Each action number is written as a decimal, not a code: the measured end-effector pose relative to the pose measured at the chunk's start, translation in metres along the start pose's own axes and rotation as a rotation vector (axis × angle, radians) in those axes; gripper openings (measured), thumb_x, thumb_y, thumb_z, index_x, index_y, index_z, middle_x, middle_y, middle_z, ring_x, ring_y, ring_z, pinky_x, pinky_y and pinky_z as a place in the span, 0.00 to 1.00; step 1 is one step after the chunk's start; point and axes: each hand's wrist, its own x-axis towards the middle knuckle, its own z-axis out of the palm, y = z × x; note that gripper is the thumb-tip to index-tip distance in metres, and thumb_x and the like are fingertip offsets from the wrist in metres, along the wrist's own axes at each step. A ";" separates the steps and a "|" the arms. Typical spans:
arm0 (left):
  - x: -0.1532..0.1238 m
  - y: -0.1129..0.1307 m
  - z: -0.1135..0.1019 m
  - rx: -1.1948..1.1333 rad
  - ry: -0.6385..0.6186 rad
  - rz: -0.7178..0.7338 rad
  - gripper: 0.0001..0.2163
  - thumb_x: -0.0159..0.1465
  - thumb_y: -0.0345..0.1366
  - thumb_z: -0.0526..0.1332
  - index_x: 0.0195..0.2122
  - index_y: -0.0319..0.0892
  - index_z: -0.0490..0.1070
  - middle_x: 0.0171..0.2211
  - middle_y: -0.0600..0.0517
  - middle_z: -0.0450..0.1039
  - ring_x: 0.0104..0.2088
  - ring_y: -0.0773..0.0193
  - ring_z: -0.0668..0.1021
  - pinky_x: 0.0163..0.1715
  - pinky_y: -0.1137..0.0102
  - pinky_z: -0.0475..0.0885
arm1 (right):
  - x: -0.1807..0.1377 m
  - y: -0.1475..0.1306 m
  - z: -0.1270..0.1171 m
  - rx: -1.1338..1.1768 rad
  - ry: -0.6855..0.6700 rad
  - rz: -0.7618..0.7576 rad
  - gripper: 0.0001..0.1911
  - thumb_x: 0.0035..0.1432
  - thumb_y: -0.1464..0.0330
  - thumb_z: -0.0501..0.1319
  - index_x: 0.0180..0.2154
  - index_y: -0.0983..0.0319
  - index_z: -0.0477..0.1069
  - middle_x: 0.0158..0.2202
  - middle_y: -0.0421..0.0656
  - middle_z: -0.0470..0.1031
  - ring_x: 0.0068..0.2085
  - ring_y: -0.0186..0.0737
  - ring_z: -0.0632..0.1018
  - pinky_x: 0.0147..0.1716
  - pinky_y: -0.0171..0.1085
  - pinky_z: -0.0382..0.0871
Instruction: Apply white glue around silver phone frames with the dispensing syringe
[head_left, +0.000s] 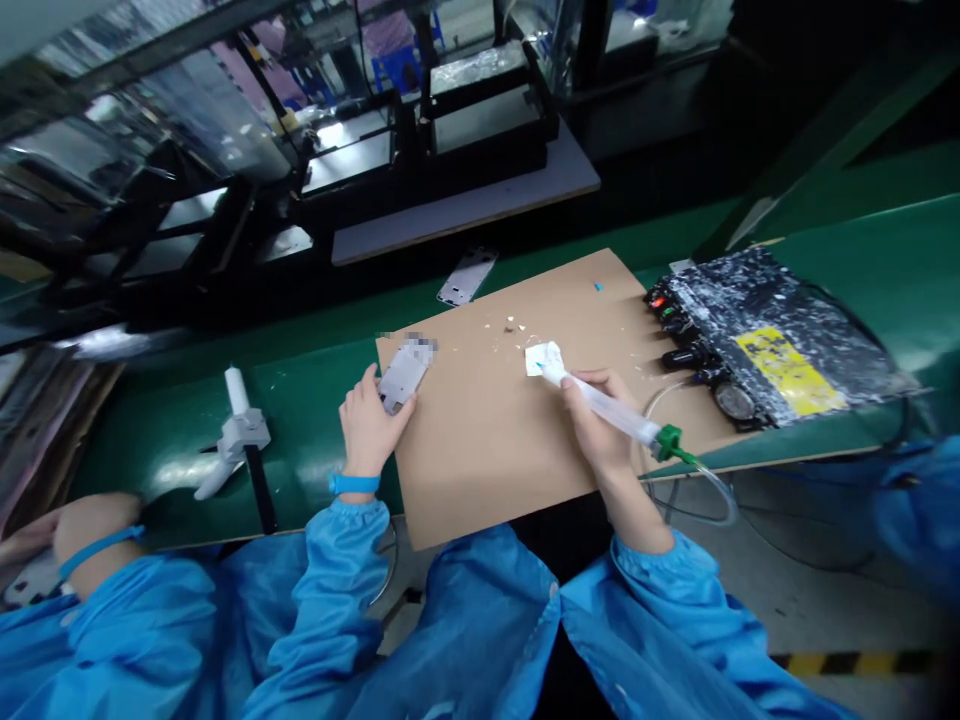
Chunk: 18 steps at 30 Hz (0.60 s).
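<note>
My left hand (pixel 371 425) grips a flat, silvery phone frame (pixel 405 375) by its lower end, over the left edge of a brown cardboard sheet (pixel 472 430). In my right hand (pixel 600 425) is a clear dispensing syringe (pixel 611 410) with a green cap and a hose at its rear. Its tip touches or hovers just over a small white pad (pixel 541 358) on the cardboard; I cannot tell which. Small white crumbs (pixel 511 325) lie beyond the pad. A second phone frame (pixel 469 277) rests past the far edge of the cardboard.
A speckled dispenser box (pixel 780 330) with knobs and a gauge stands at the right. At the left is a white clamp-like tool (pixel 241 432) on the green bench (pixel 315 385). A co-worker's arm (pixel 97 540) is at the lower left. Black racks (pixel 480 125) line the back.
</note>
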 end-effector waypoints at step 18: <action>-0.025 0.008 0.010 -0.267 -0.129 0.642 0.33 0.75 0.37 0.58 0.80 0.47 0.52 0.76 0.38 0.63 0.76 0.42 0.67 0.73 0.45 0.68 | -0.006 0.005 -0.001 -0.172 -0.031 -0.017 0.13 0.63 0.55 0.72 0.37 0.57 0.76 0.38 0.43 0.86 0.33 0.42 0.82 0.32 0.40 0.75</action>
